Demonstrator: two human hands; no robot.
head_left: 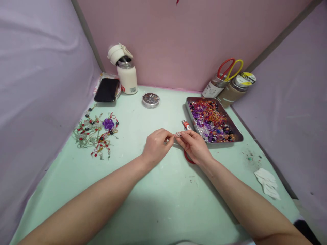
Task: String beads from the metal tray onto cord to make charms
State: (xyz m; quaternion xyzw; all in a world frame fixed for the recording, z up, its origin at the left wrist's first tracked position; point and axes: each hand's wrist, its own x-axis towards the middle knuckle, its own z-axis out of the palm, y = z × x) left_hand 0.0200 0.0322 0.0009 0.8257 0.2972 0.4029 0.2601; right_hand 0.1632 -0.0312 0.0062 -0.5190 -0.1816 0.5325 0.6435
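Progress looks partial

From afar, I have the right grip (pixel 195 145) pinched on a clear bead cluster (pixel 178 134) over the table (pixel 163 200); the left grip (pixel 157 144) curls just beside it, nearly closed, though I cannot tell whether it holds anything. I judge this cluster unfinished. Strung pieces (pixel 96 129) at left look done; loose beads (pixel 205 127) lie unused in the tray (pixel 233 122).

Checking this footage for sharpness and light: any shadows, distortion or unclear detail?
Head view: soft light, a broad dim shadow on the near table; head view: apparent wide-angle stretch, the brown jar leaning outward; head view: beads at the right hand too small to separate.
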